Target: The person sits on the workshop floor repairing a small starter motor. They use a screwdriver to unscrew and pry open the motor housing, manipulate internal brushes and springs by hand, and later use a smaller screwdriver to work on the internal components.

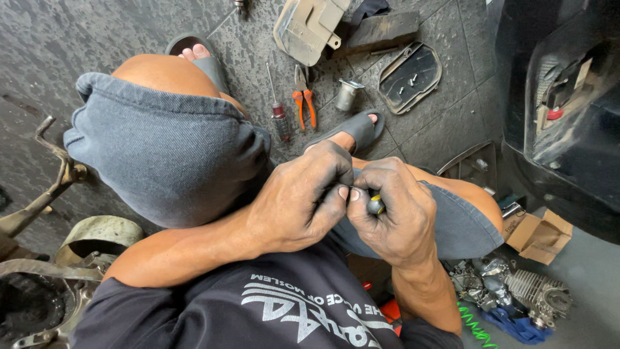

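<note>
A: What is the place like?

B: A dark, speckled tile floor [97, 39] with tools and parts lying about. The person squats over it in grey shorts and sandals, knees up.

A: And the hands?

B: Both are grimy and meet in front of the right knee. The left hand [300, 200] is curled in, its fingertips pinched against the right thumb; whatever small piece it grips there is too hidden to tell. The right hand [394, 216] is closed in a fist around a small tool [376, 205], of which only a grey and yellow end shows between thumb and forefinger.

A: What lies nearby?

B: Just beyond the hands, on the floor between the feet, a red-handled screwdriver [278, 110], orange-handled pliers [304, 97] beside it and a small metal cup [347, 94]. Farther off, a black cover [410, 77] holding a few screws. By the right elbow, an engine part [510, 291] and an open cardboard box [539, 236].
</note>
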